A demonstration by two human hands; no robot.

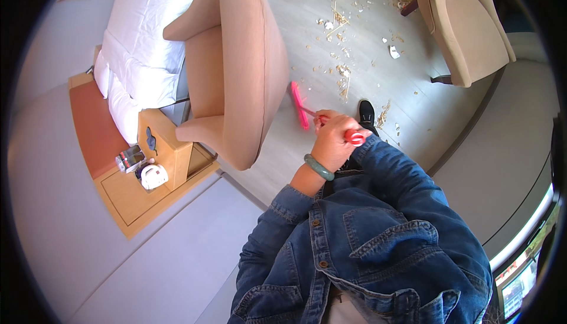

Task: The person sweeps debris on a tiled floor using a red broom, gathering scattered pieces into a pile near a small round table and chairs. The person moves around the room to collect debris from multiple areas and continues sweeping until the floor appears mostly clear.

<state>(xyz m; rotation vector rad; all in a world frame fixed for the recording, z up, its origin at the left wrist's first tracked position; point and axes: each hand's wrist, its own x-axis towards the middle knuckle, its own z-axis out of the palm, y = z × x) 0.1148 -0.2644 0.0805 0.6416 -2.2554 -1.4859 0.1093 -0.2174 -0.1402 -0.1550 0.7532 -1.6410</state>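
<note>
Centre: left hand (pixel 333 142), grip closed round the red handle of a pink broom (pixel 299 106); right hand obscured behind, grip can't be told. Broom head beside armchair (pixel 263 58); litter (pixel 343 72) strewn over floor (pixel 301 34), upper centre.

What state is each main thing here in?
Pink-headed broom with red handle: held, tilted.
Left bare hand: closed around the broom.
Pale dry litter: scattered across grey floor.
Large tan upholstered armchair: upright.
Dark-legged tan chair: upright.
White fabric bedding: creased.
</note>
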